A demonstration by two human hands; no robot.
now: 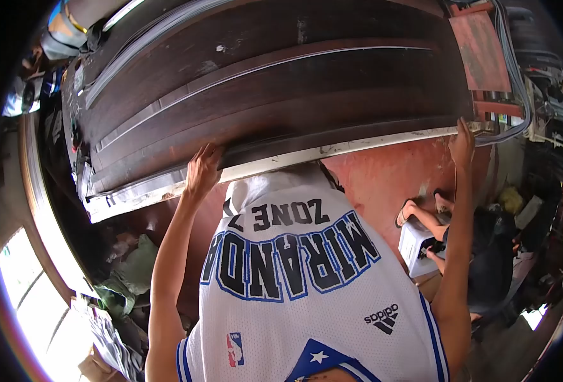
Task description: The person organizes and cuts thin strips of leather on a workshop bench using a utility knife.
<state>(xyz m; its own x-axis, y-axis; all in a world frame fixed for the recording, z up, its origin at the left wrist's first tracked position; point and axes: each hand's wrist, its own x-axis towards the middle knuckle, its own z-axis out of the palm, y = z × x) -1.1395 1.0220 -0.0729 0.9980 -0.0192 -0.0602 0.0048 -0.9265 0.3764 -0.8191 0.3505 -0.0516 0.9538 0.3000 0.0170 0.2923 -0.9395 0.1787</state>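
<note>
A long dark strip (339, 138) lies along the near edge of a dark brown work table (281, 86); its left part looks shiny. My left hand (204, 170) is over the near edge, left of the middle, fingers together and bent over the strip. At the far right end, my right hand (463, 143) grips the strip's end, with its fingers pointing up at the table corner. Both palms are turned from view. A second thin strip (230, 79) with a bright edge lies farther back on the tabletop, roughly parallel to the first.
Grey thin lengths (148, 48) lie along the back of the table. A reddish board (479, 54) and looped grey tubing (517, 95) are at the right end. On the right, another person (485, 254) sits low beside a white box (412, 245). Bags (135, 264) lie at lower left.
</note>
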